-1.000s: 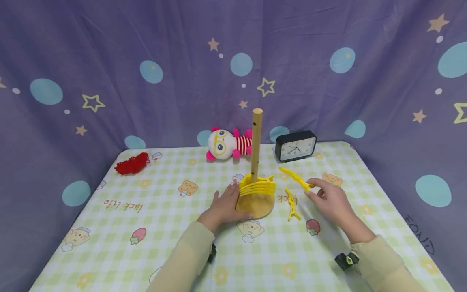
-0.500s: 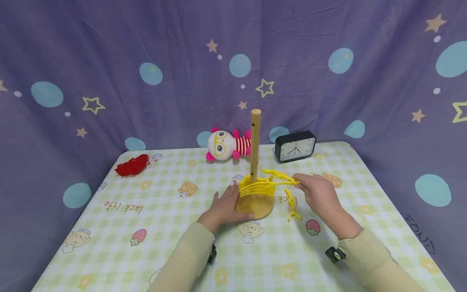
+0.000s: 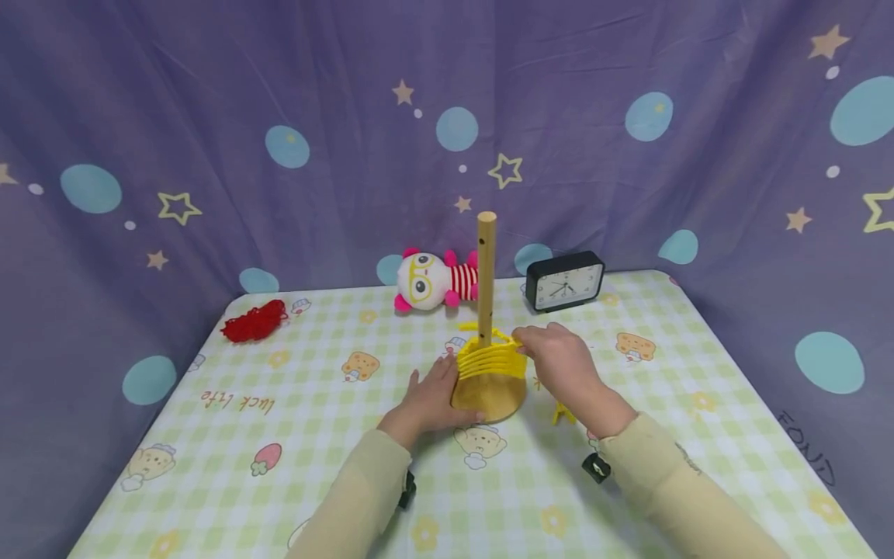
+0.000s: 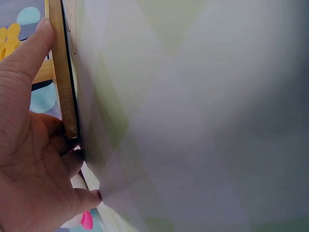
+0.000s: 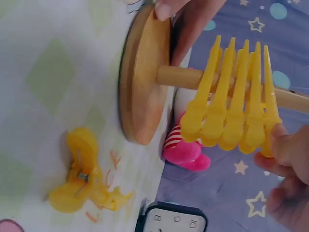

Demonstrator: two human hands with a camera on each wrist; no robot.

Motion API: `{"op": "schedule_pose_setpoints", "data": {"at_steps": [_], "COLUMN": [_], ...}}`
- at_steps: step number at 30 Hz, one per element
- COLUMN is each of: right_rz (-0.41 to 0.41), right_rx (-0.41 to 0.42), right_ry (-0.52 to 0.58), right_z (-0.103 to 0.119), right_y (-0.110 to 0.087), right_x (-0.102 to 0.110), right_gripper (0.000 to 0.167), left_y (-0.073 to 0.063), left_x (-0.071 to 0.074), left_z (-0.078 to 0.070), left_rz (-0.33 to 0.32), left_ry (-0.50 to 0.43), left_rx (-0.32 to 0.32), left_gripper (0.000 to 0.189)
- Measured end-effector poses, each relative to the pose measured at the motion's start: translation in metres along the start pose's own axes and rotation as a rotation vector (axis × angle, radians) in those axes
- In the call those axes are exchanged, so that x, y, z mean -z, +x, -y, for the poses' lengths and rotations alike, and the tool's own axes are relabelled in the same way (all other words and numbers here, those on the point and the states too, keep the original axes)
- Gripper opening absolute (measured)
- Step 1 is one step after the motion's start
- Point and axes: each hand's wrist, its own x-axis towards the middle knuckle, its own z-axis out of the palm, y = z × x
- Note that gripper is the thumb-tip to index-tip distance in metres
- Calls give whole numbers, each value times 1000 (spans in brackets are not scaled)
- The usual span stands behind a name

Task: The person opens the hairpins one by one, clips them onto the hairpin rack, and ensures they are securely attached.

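A wooden stand has an upright post (image 3: pixel 486 272) on a round base (image 3: pixel 492 402). My left hand (image 3: pixel 429 396) grips the base's left edge, with the thumb (image 4: pixel 41 38) on one side and other fingers at the rim. Several yellow hair clips (image 5: pixel 219 106) sit in a row across the lower post. At the row's end, my right hand (image 3: pixel 562 365) pinches one yellow hair clip (image 5: pixel 269 96) by its handle end, its prongs at the post. A loose yellow hair clip (image 5: pixel 82 176) lies on the table beside the base, mostly hidden under my right hand in the head view.
Behind the stand lies a panda-like plush toy (image 3: pixel 426 279) in red and white stripes. A black alarm clock (image 3: pixel 566 283) stands at the back right. Red stringy material (image 3: pixel 255 321) lies at the back left of the checked tablecloth (image 3: pixel 293 481). A purple curtain (image 3: pixel 349 194) hangs behind.
My right hand has moved left with the hair clip, whose prongs spread apart midway and are now at the post. My left hand has stayed on the base.
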Motion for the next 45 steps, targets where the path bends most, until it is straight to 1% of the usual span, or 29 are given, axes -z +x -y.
{"op": "schedule_pose_setpoints", "data": {"at_steps": [2, 4, 6, 8, 10, 12, 14, 18, 21, 23, 26, 29, 34, 45], "right_rz": [45, 102, 140, 155, 162, 191, 252, 397, 482, 522, 560, 587, 605, 597], "right_rx": [-15, -47, -102, -171, -247, -319, -372, -433, -460, -479, -511, -527, -515, -456], "right_ry": [25, 67, 104, 128, 134, 130, 117, 87, 85, 92, 94, 81, 61, 28], "right_z": [1, 0, -3, -8, -13, -18, -22, -30, -33, -34, -33, -30, -26, -25], "right_y": [-1, -4, -10, -16, -21, -27, -33, -45, -53, -58, -63, -67, -69, -71], "right_x": [2, 4, 7, 8, 9, 9, 7, 1, -4, -6, -9, -12, -13, -16], "right_gripper": [31, 44, 53, 56, 49, 40, 35, 32, 35, 38, 43, 50, 56, 47], "left_y": [1, 1, 1, 1, 0, -1, -2, -3, -3, -3, -2, -2, -1, -2], "left_x": [-1, -1, -1, 0, 1, 3, 5, 7, 7, 8, 7, 6, 5, 4], "left_z": [0, 0, 0, 0, 0, -1, -2, -2, -3, -4, -4, -4, -4, -3], "left_rz": [-4, -4, -5, -2, -2, -4, -2, 2, 2, 5, 8, 8, 10, 9], "left_ry": [0, 1, -1, 0, 3, 2, 5, 4, 2, 2, 4, 8, 14, 4], "left_rx": [-5, -5, -5, -4, -5, -6, -2, 5, 8, 13, 21, 20, 22, 16], "left_gripper": [116, 117, 117, 118, 117, 117, 117, 117, 115, 115, 115, 115, 115, 115]}}
